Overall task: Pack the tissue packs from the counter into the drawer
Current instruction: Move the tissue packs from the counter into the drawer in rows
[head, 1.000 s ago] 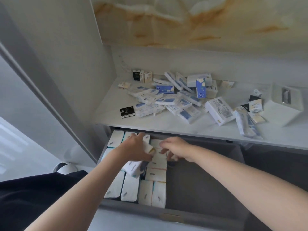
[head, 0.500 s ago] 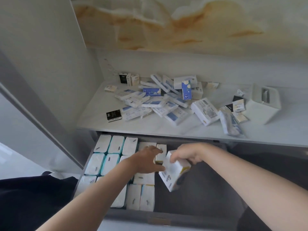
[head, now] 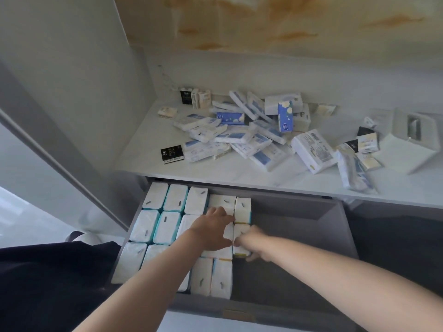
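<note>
The grey drawer (head: 299, 248) is pulled open below the counter (head: 215, 174). Rows of white tissue packs (head: 165, 213) stand packed in its left half. My right hand (head: 254, 243) grips a white tissue pack with a yellow edge (head: 242, 230), which stands in the drawer against the right side of the rows, just in front of another upright pack (head: 242, 210). My left hand (head: 213, 227) lies flat with spread fingers on the packs beside it. A loose pile of blue-and-white tissue packs (head: 242, 137) lies on the counter.
A white tissue box (head: 412, 144) stands at the counter's right end, with a few small black and cream packs (head: 364, 141) beside it. A black pack (head: 172, 153) lies at the pile's left. The drawer's right half shows bare floor. A wall panel closes the left side.
My right hand has brought the tilted pack down from above the drawer and stood it against the rows. My left hand has shifted slightly and now rests flat on the neighbouring packs.
</note>
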### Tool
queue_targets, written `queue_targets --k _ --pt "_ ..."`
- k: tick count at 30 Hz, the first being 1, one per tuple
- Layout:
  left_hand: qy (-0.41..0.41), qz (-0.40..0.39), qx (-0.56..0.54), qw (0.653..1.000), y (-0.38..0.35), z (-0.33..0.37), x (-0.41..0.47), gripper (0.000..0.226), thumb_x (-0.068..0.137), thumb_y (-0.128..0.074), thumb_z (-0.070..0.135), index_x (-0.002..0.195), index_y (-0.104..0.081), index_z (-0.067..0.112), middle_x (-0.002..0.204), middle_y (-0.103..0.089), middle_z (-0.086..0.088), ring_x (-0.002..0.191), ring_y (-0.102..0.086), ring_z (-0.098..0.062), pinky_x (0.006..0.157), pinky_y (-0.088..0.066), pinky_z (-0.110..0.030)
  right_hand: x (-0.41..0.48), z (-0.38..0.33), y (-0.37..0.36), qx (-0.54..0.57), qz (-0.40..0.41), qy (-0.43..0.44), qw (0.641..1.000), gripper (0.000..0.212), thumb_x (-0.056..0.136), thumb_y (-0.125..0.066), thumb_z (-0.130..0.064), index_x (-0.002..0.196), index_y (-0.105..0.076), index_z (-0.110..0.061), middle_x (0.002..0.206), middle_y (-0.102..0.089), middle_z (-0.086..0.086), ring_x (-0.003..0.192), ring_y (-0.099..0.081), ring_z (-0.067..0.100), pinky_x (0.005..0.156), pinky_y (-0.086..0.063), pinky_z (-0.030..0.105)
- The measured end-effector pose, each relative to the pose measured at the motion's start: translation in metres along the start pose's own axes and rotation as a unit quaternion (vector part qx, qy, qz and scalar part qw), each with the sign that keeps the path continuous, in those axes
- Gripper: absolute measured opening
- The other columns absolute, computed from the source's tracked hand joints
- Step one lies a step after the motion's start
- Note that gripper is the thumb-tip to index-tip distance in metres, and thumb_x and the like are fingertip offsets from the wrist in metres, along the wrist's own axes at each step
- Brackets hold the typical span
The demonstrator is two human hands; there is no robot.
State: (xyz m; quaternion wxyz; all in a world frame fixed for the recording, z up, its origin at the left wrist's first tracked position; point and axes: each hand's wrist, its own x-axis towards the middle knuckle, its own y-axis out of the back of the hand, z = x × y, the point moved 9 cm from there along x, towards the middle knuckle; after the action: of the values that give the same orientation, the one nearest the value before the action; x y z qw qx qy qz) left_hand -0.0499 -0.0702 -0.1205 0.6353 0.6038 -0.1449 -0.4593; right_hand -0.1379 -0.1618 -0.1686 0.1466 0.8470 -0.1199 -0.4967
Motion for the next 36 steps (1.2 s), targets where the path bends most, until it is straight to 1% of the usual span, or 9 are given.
queue_targets --k 5,8,10,12,14,19,24,30,36 --pt "-0.018 0.022 0.019 0.999 -0.005 0.008 0.004 0.075 0.083 -0.063 0.056 0.148 -0.031 0.034 0.145 -0.031 0.0 0.135 -0.028 -0.024 0.108 -0.037 -0.041 0.004 -0.007 0.014 -0.085 0.041 0.043 0.995 0.082 0.087 -0.056 -0.004 0.151 -0.012 -0.03 0.133 -0.05 0.004 0.101 -0.061 0.03 0.058 -0.061 0.039" --pt "-0.028 0.015 0.072 0.997 -0.01 0.014 0.003 0.079 0.083 -0.062 0.058 0.15 -0.025 0.036 0.147 -0.026 -0.003 0.135 -0.026 -0.027 0.108 -0.036 -0.043 0.008 -0.011 0.019 -0.169 0.021 0.082 0.982 0.084 0.082 -0.07 -0.011 0.147 -0.02 -0.032 0.126 -0.054 0.003 0.096 -0.062 0.03 0.059 -0.062 0.044" --pt "-0.02 0.0 0.083 0.996 -0.011 0.015 0.004 0.078 0.085 -0.06 0.057 0.151 -0.024 0.036 0.149 -0.024 -0.004 0.137 -0.025 -0.028 0.109 -0.036 -0.044 0.005 -0.019 0.026 -0.27 0.016 0.122 0.955 0.084 0.079 -0.078 -0.029 0.145 -0.026 -0.027 0.13 -0.056 0.004 0.104 -0.061 0.03 0.07 -0.06 0.04" --pt "-0.011 -0.021 0.071 0.997 -0.008 0.017 0.004 0.075 0.088 -0.059 0.054 0.151 -0.024 0.035 0.15 -0.024 -0.004 0.138 -0.025 -0.029 0.109 -0.036 -0.045 -0.001 -0.03 0.038 -0.386 0.038 0.164 0.907 0.074 0.084 -0.068 -0.051 0.143 -0.034 -0.023 0.134 -0.057 0.004 0.114 -0.059 0.029 0.083 -0.052 0.036" --pt "-0.002 -0.031 0.039 0.999 0.001 0.018 0.005 0.071 0.09 -0.059 0.05 0.151 -0.027 0.033 0.149 -0.028 -0.004 0.138 -0.028 -0.028 0.108 -0.039 -0.045 -0.007 -0.044 0.053 -0.442 0.06 0.197 0.873 0.06 0.09 -0.054 -0.059 0.137 -0.044 -0.024 0.131 -0.06 0.002 0.114 -0.06 0.027 0.082 -0.049 0.035" --pt "-0.003 0.033 -0.051 0.998 0.053 0.023 0.01 0.057 0.092 -0.059 0.041 0.145 -0.038 0.035 0.14 -0.041 0.001 0.132 -0.039 -0.019 0.104 -0.043 -0.039 -0.031 -0.09 0.088 -0.412 0.048 0.281 0.865 0.036 0.094 -0.055 -0.042 0.127 -0.06 -0.029 0.126 -0.062 -0.005 0.111 -0.059 0.02 0.081 -0.046 0.03" --pt "-0.008 0.154 -0.091 0.984 0.132 0.043 0.027 0.039 0.092 -0.058 0.035 0.131 -0.053 0.033 0.117 -0.055 0.009 0.108 -0.055 -0.012 0.085 -0.046 -0.027 -0.078 -0.152 0.156 -0.354 0.107 0.377 0.849 0.024 0.095 -0.052 -0.026 0.11 -0.069 -0.032 0.089 -0.056 -0.019 0.082 -0.053 0.004 0.071 -0.042 0.026" --pt "-0.009 0.308 -0.057 0.95 0.223 0.076 0.072 0.03 0.092 -0.052 0.025 0.121 -0.059 0.026 0.111 -0.063 0.007 0.099 -0.059 -0.017 0.077 -0.049 -0.032 -0.083 -0.187 0.27 -0.332 0.32 0.383 0.801 0.025 0.091 -0.051 -0.025 0.105 -0.071 -0.031 0.109 -0.07 -0.003 0.102 -0.062 0.025 0.08 -0.048 0.032" --pt "-0.064 0.316 0.146 0.935 0.261 0.129 0.151 0.044 0.089 -0.052 0.022 0.133 -0.051 0.022 0.13 -0.051 -0.003 0.119 -0.045 -0.026 0.096 -0.038 -0.037 -0.016 -0.191 0.349 -0.283 0.344 0.304 0.842 0.038 0.089 -0.057 -0.023 0.126 -0.059 -0.029 0.131 -0.059 0.0 0.12 -0.056 0.024 0.093 -0.045 0.033"
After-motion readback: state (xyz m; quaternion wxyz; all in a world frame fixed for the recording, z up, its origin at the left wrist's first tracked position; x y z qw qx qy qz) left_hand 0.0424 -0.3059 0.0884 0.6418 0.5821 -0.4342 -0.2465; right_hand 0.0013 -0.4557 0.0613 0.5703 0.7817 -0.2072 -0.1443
